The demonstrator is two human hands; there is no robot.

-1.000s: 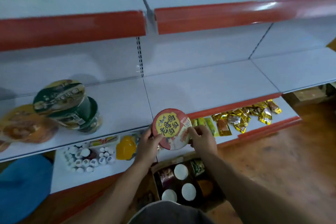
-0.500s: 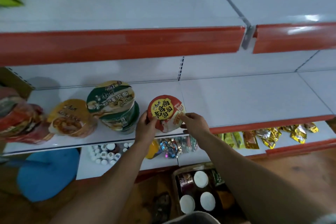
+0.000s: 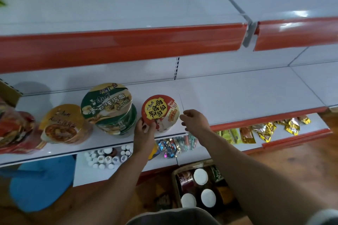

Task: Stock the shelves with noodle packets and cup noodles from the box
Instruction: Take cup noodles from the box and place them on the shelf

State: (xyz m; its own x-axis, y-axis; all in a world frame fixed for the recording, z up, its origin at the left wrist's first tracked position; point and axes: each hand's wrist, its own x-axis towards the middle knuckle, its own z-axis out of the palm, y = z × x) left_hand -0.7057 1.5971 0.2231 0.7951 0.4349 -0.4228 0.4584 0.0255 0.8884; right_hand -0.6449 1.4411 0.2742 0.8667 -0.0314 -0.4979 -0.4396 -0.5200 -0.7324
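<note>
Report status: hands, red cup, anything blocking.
Left hand gripping red cup on the shelf. Right hand off it, open. Green cups close on its left; right side free.

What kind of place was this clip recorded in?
Most likely a small grocery shop: tiered white shelves with red price strips, noodle bowls such as the red-lidded bowl on display, wrapped snacks below, and a stock box on the floor.

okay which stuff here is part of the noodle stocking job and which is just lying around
Job:
red-lidded cup noodle, left hand on it
right hand, off it
green-lidded cup noodles
yellow-lidded cup noodle
box
shelf

Lying about:
small white-capped bottles
gold snack packets
wrapped sweets
</note>
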